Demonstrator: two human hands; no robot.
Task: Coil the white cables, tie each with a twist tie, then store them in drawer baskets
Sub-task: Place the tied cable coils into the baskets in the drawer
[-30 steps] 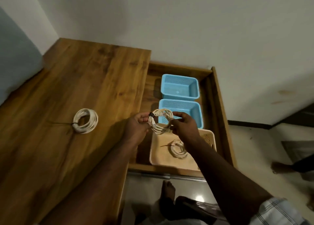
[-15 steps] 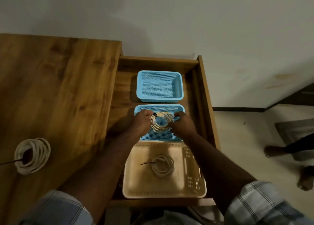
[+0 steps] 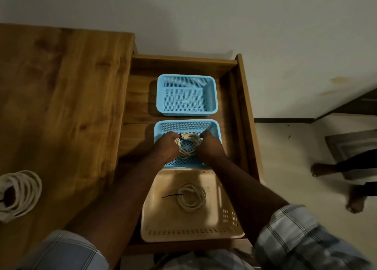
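Wooden drawer [image 3: 240,98], three baskets, three coils — both hands gripping one coil [image 3: 188,146]

The coil on the desk [image 3: 17,194] is cut by the left edge; both hands' fingers [image 3: 173,136] hide the held coil's [image 3: 188,146] sides.

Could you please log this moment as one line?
left hand + right hand: holding coiled white cable | over middle blue plastic basket | drawer open
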